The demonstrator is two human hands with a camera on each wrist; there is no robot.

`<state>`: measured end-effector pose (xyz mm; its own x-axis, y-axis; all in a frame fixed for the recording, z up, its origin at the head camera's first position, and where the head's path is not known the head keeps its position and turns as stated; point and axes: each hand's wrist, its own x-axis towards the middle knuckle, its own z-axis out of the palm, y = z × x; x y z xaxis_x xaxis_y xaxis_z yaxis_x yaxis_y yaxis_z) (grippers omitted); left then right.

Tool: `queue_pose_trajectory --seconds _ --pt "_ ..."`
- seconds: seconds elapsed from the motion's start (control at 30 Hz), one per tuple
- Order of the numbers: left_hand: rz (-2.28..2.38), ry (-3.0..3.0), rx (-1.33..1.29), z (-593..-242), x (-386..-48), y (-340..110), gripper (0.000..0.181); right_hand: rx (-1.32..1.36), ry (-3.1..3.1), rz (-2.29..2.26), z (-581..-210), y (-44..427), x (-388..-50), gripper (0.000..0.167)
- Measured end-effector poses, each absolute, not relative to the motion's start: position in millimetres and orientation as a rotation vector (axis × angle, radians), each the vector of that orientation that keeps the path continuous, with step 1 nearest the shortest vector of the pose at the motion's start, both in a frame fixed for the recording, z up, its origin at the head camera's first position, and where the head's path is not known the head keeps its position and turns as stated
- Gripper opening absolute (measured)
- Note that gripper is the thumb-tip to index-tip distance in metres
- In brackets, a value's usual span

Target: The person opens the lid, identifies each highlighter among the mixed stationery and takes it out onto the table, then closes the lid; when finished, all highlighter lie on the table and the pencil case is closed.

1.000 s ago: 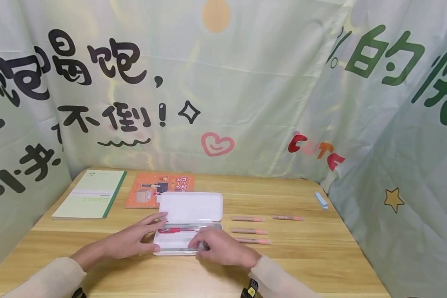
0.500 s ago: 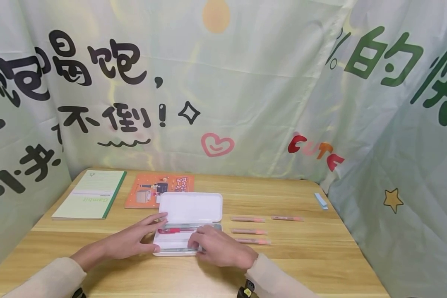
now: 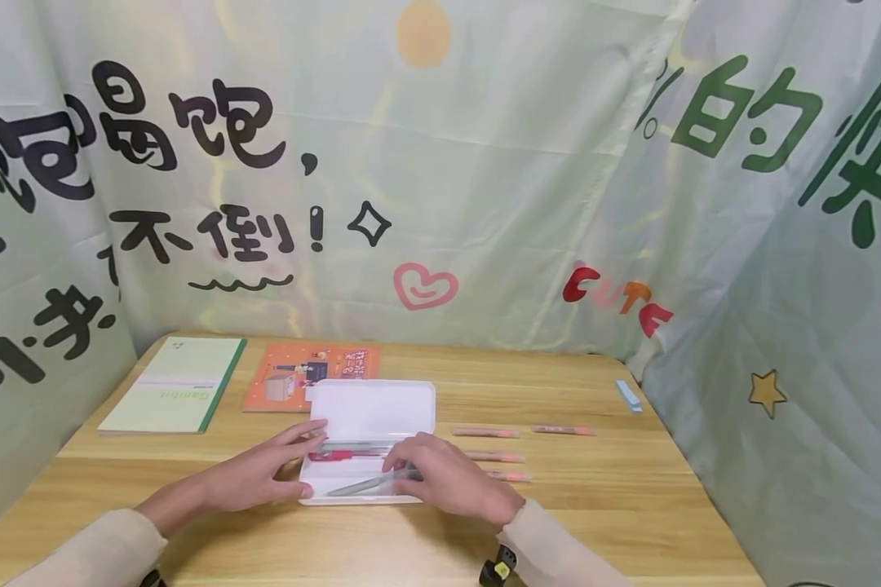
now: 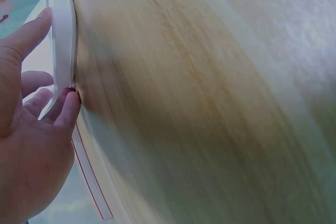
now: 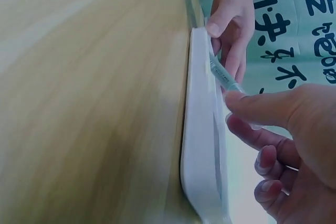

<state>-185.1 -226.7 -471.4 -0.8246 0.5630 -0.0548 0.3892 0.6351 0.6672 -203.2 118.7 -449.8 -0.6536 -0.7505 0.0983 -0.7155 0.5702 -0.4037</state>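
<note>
Right hand [image 3: 448,483] pinches a grey pen [image 3: 361,486], newly tilted, seemingly loosened, in the pencil case [image 3: 373,406]. Left hand [image 3: 273,471] grips the case's left end.

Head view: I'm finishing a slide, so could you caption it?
Right hand pinching a pen, left hand touching the open white case.

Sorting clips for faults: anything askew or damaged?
Nothing looks spilled or damaged. Only the grey pen slants across the open white case, out of line with the red pen; the right grip pinches it, so probably normal handling.
</note>
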Motion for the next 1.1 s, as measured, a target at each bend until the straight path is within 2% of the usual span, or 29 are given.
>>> queue_pose_trajectory --seconds 0.4,0.67,0.83,1.1 --pt "0.972 2.601 0.762 -472 -184 -226 0.084 -1.294 2.793 -0.796 -440 163 -215 0.014" --pt "0.965 2.601 0.754 -471 -185 -225 0.084 -1.045 2.813 -1.053 -429 232 -225 0.012" --pt "0.976 2.598 0.771 -470 -184 -225 0.084 -0.967 2.921 -1.106 -428 277 -226 0.013" --pt "0.976 2.601 0.767 -472 -185 -227 0.085 -0.689 3.02 -1.129 -429 335 -222 0.007"
